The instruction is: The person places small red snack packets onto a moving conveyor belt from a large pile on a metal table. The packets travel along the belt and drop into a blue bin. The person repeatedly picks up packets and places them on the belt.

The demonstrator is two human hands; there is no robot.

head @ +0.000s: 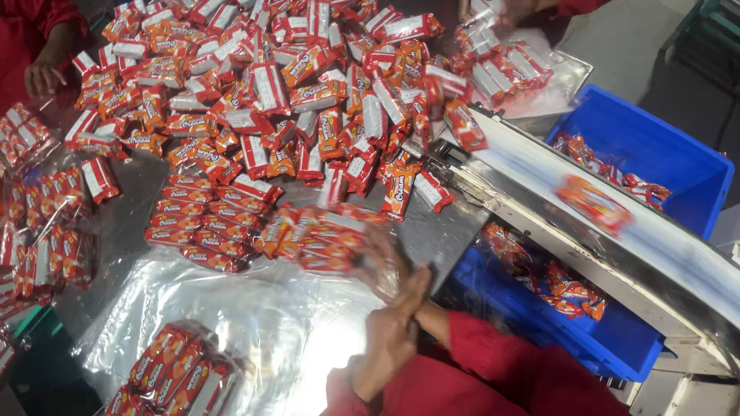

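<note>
Crossing at the wrists near the bottom of the view, your two forearms come up out of red sleeves (493,362) and meet over the steel table (432,231). Your left hand (391,333) lies on top, back of the hand up, fingers straight and pressed together, pointing up and to the right; it grips nothing. Your right hand (379,266) is blurred by motion just beyond it, fingers spread wide, and touches the near end of a short row of red-and-orange snack packets (316,235); whether it actually holds any of them cannot be told.

That row lies flat on the table just beside a neater block of stacked packets (193,223) to its left. A sheet of clear plastic film (254,323) spreads below your hands, and a bagged bundle of packets (173,370) sits on it at the lower left. Beyond the row, a big loose heap of packets (270,85) covers the table.

To your right a white conveyor belt (586,208) slants past, carrying a blurred packet (595,204). Blue plastic crates (655,154) with a few packets stand under and behind it. At the top left, another person's hand (42,77) rests near the heap.
</note>
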